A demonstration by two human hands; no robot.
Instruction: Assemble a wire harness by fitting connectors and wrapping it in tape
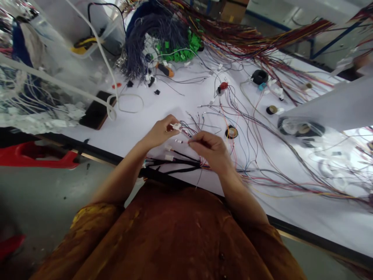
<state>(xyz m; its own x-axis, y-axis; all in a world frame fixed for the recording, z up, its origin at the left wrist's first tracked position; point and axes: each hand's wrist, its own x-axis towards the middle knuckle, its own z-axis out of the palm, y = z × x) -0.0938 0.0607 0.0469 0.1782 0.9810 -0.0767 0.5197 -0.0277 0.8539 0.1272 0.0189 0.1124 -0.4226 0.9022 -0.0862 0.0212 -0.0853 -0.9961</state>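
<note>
Between the thumb and fingers of my left hand [162, 131] is a small white connector housing [176, 126], with several thin wires running out of it to the right. My right hand [210, 149] is closed in a pinch on a thin wire [186, 141], just right of the connector. Below both hands lies a harness of black-sleeved cables [180, 162], and a white connector [169, 157] sits at one of its ends. Loose wire ends [201, 115] with metal terminals fan out beyond my hands.
A roll of tape [231, 132] lies right of my hands. Green connectors [183, 48] on bundled wires, an orange-black tool [165, 70] and a red connector [223, 86] lie farther back. At left are a dark phone-like slab [97, 110] and piled white connectors [43, 118].
</note>
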